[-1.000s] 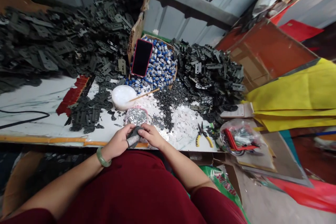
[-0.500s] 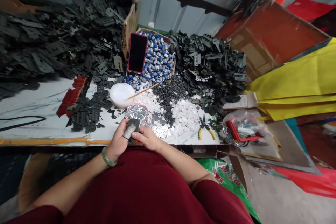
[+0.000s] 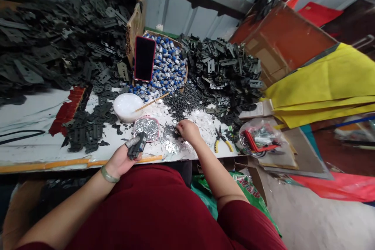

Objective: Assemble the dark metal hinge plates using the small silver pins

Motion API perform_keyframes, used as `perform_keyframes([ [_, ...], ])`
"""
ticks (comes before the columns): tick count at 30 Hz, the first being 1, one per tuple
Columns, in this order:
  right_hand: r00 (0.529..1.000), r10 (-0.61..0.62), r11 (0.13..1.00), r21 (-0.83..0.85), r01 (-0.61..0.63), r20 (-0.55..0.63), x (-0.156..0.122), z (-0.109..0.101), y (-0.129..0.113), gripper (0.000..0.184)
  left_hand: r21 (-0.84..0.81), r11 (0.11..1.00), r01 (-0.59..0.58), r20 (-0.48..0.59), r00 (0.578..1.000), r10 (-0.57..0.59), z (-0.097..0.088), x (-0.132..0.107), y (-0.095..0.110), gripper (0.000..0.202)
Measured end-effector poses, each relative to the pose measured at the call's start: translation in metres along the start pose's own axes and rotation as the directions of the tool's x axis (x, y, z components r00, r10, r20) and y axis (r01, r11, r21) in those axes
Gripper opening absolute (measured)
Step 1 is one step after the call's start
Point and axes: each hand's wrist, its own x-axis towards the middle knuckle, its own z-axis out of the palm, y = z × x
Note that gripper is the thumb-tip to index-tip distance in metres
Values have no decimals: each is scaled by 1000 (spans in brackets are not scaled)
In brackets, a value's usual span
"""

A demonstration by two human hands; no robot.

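Across the left hand point(image 3: 119, 161), palm up: dark part point(image 3: 137, 147), held in the fingers. Right hand point(image 3: 188, 131) down at the small black pieces point(image 3: 185, 99), fingertips bunched; can't tell if pinching anything. Pink-rimmed tray point(image 3: 158, 133) between the hands, pliers point(image 3: 222, 141) right of the right hand.

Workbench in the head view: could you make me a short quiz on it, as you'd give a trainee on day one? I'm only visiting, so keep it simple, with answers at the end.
1. True or false: the pliers on the bench have yellow grips that are spread apart.

2. Fill in: one end of the thin stick is at the rim of a round white ____.

3. Which of the person's hands holds the dark part?
A) the left
B) the right
C) both together

Key:
1. True.
2. Bowl.
3. A: the left hand, the one on the arm with the green bangle.
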Motion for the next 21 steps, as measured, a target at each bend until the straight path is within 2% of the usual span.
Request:
perform_keyframes([
  [4,990,-116,966,-225,130,75,6,17,-6,21,6,1000,20,14,1000,-20,3,3,0,20],
  [7,988,-134,962,-228,148,78,9,24,-12,22,9,1000,17,26,1000,-17,2,5,-1,23],
  [9,988,-153,980,-124,156,38,8,22,-17,19,5,1000,6,30,1000,-6,2,5,-1,18],
  [11,975,-220,974,56,221,-25,3,20,-26,17,-2,1000,-13,31,999,13,2,5,-1,8],
  [14,910,-390,857,307,414,-137,-8,20,-46,14,-17,999,-35,31,999,36,4,6,-1,5],
  [17,853,-480,760,387,522,-206,-17,28,-63,13,-14,997,-79,34,996,79,6,4,0,9],
  [19,859,-468,759,402,512,-210,-19,33,-67,11,49,992,-120,50,992,118,7,2,0,15],
  [21,889,-416,777,433,456,-191,-19,36,-66,8,176,970,-167,84,984,154,9,-1,0,22],
])
